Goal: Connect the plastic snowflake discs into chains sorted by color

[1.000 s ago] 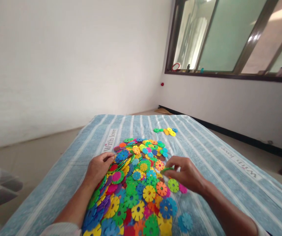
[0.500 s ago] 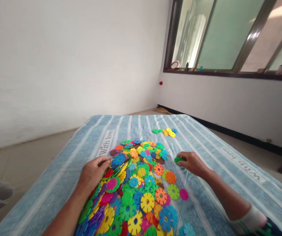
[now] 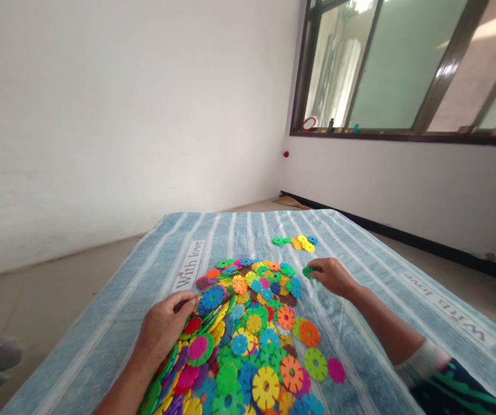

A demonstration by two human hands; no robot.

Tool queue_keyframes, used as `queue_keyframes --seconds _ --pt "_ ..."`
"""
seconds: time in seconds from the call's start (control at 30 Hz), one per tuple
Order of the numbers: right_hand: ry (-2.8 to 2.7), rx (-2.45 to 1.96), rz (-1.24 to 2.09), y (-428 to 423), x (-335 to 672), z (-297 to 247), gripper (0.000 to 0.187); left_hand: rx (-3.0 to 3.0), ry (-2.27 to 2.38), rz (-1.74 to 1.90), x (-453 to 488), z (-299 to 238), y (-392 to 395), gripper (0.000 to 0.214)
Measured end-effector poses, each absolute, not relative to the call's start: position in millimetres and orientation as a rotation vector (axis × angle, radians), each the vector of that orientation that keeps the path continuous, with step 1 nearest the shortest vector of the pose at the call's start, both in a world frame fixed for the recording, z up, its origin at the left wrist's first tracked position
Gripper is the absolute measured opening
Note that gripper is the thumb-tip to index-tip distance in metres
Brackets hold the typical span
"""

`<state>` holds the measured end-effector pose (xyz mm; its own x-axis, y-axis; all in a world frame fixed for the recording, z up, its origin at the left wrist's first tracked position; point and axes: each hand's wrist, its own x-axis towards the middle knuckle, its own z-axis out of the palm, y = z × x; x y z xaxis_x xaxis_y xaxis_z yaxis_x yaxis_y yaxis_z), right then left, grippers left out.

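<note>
A green notched plastic disc (image 3: 308, 272) is pinched between the thumb and fingers of my right hand (image 3: 333, 276), to the right of the heap's far end. My left hand (image 3: 165, 323) rests against the left edge of a large heap of colourful flower-shaped discs (image 3: 248, 337). Its thumb and forefinger are slightly apart beside a blue disc (image 3: 211, 297), and I see nothing held between them; the other fingers are partly hidden. An orange disc (image 3: 309, 333), a lime disc (image 3: 315, 364) and a magenta disc (image 3: 336, 370) lie at the heap's right side.
Beyond the heap, a small group of green, yellow and blue discs (image 3: 306, 244) lies on the striped blue cloth (image 3: 113, 328) covering the flat surface. A white wall (image 3: 122, 115) stands behind. At the upper right is a window (image 3: 403, 69) with small items on its sill.
My right hand has shifted slightly forward and left relative to the cloth, with the green disc still in its fingers. The left hand stays at the heap. The camera view has tilted up a little.
</note>
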<state>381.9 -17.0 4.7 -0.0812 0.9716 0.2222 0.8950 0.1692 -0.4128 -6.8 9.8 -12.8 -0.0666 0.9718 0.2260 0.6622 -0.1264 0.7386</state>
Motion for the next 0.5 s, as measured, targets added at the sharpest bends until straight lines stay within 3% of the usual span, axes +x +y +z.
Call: queue_keyframes --seconds 0.2,0.5 --pt "-2.148 -1.866 -0.043 55.2 366.9 15.5 0.023 1.816 1.739 1.049 -8.6 -14.1 9.0 0.028" --pt "-2.331 -1.938 -0.110 119.2 350.4 10.7 0.027 1.740 1.789 1.014 -7.1 -15.4 6.7 0.033"
